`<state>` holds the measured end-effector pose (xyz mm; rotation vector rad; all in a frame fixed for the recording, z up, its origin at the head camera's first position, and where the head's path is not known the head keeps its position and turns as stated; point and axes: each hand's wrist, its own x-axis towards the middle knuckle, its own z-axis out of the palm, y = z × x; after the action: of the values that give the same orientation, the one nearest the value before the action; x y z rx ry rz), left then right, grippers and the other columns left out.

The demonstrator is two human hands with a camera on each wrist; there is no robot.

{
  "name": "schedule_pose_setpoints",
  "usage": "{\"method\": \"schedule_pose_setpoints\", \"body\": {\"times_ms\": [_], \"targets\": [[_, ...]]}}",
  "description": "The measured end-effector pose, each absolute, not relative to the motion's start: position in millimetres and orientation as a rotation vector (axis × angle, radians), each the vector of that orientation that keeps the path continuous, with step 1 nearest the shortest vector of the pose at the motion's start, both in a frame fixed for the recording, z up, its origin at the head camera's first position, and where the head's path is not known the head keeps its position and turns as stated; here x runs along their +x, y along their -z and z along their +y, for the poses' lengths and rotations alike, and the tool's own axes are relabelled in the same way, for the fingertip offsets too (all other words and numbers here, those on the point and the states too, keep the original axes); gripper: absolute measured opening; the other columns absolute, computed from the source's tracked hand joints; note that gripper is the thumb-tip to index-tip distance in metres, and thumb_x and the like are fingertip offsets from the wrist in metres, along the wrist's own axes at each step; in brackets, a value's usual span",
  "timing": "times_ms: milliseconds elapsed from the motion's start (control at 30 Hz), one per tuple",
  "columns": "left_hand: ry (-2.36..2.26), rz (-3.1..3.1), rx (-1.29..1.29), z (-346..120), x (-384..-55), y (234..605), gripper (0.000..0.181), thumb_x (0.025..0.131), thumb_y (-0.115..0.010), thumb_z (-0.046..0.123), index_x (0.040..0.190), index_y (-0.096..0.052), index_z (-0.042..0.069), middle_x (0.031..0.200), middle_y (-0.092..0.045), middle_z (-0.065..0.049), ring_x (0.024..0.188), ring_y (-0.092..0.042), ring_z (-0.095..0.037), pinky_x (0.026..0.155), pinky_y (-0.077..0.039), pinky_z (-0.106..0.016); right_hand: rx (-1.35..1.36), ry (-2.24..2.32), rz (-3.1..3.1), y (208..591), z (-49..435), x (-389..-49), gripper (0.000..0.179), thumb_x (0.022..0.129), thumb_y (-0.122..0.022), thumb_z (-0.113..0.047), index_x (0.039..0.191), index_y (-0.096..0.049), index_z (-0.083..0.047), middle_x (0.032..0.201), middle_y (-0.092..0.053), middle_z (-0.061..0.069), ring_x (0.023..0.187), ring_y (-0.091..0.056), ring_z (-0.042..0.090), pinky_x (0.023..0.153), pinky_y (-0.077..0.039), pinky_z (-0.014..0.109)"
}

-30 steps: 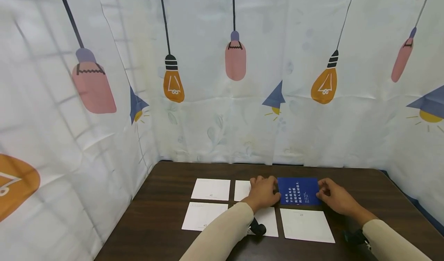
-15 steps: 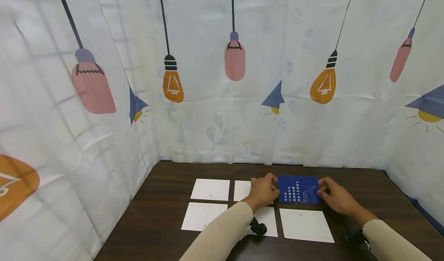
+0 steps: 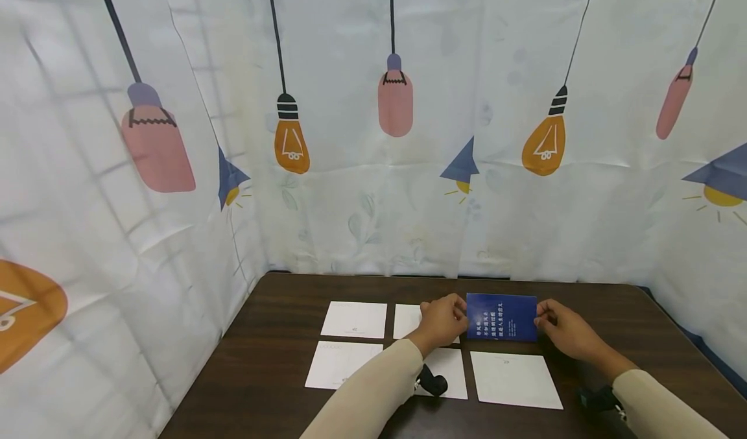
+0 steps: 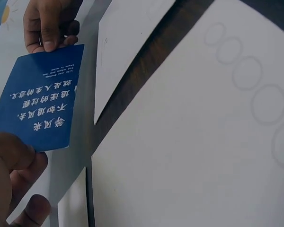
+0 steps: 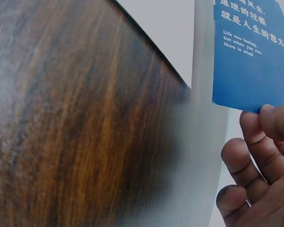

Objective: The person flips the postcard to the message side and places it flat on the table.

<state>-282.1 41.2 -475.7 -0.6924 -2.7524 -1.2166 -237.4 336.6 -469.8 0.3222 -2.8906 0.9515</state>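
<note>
A blue postcard (image 3: 502,318) with white lettering is held up over the back right of the table, its face towards me. At its left edge, my left hand (image 3: 438,325) pinches it between thumb and finger. My right hand (image 3: 572,332) pinches the opposite edge, thumb on the printed face, as the right wrist view shows; its other fingers are loosely bent there. In the left wrist view both hands appear at the two ends of the blue postcard (image 4: 42,101). My left hand and forearm partly cover two white cards.
Several white cards lie in two rows on the dark wooden table (image 3: 251,361), among them a back left card (image 3: 353,320), a front left card (image 3: 338,363) and a front right card (image 3: 516,380). A white curtain (image 3: 362,218) printed with lamps hangs behind the table.
The blue postcard has risen slightly and stands a little more upright, both hands moving with it. The white cards lie where they were.
</note>
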Motion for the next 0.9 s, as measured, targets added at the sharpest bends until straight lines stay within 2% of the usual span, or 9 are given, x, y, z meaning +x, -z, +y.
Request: {"method": "schedule_pose_setpoints", "body": {"times_ms": [200,367,667,900], "targets": [[1.201,-2.741,-0.706,39.6,-282.3,475.4,0.007,0.092,-0.074,0.018,0.094,-0.067,0.018,0.077,-0.061,0.018,0.069,-0.054,0.003,0.081,-0.025,-0.038,0.338,-0.997,-2.870,471.6,338.3,-239.1,0.007,0.104,-0.057,-0.010,0.106,-0.052,-0.007,0.098,-0.064,0.005,0.085,-0.058,0.021,0.060,-0.040,0.034],[1.188,-2.740,-0.701,39.0,-282.1,476.1,0.006,0.094,-0.072,0.019,0.092,-0.067,0.019,0.078,-0.061,0.018,0.071,-0.054,0.003,0.080,-0.025,-0.038,0.356,-0.996,-2.843,472.1,339.1,-237.9,0.007,0.105,-0.058,-0.014,0.104,-0.053,-0.009,0.096,-0.063,0.002,0.091,-0.062,0.022,0.062,-0.040,0.034],[1.185,-2.739,-0.724,39.9,-284.6,477.7,0.004,0.096,-0.069,0.021,0.094,-0.066,0.019,0.082,-0.063,0.018,0.073,-0.053,0.002,0.080,-0.025,-0.038,0.365,-1.022,-2.827,470.3,338.7,-234.4,0.012,0.107,-0.056,-0.020,0.101,-0.053,-0.010,0.091,-0.058,0.002,0.081,-0.054,0.019,0.056,-0.037,0.033],[1.206,-2.729,-0.764,37.9,-285.2,478.8,0.003,0.097,-0.066,0.020,0.095,-0.064,0.021,0.085,-0.064,0.019,0.072,-0.053,0.003,0.079,-0.025,-0.037,0.370,-1.024,-2.860,466.6,337.4,-231.5,0.017,0.108,-0.054,-0.026,0.101,-0.054,-0.011,0.095,-0.062,0.002,0.076,-0.052,0.017,0.058,-0.037,0.035]]}}
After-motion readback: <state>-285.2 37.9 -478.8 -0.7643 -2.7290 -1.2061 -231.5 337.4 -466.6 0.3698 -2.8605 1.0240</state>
